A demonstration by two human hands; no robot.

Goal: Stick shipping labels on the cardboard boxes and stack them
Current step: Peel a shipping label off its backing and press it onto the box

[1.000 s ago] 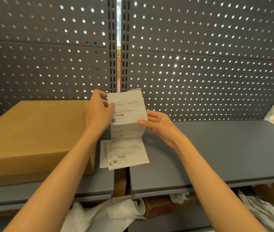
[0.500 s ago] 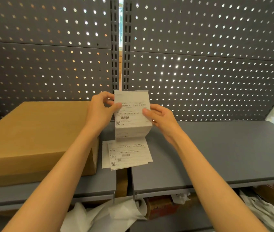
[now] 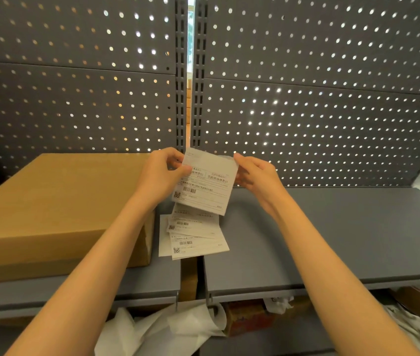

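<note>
A white shipping label (image 3: 206,185) with a barcode and QR code is held up in front of the pegboard. My left hand (image 3: 161,173) pinches its upper left edge and my right hand (image 3: 254,173) pinches its upper right corner. Below it, a loose pile of labels (image 3: 193,236) lies on the grey shelf beside a large flat cardboard box (image 3: 60,204) at the left.
The grey shelf (image 3: 332,232) extends to the right of the labels, backed by a perforated grey pegboard (image 3: 306,111). A gap (image 3: 189,276) splits the two shelf sections. Crumpled white paper (image 3: 167,327) and boxes lie on the lower level.
The label has come free of the strip below it and is lifted and tilted; both hands shifted up to its top corners. The lower labels dropped onto the pile.
</note>
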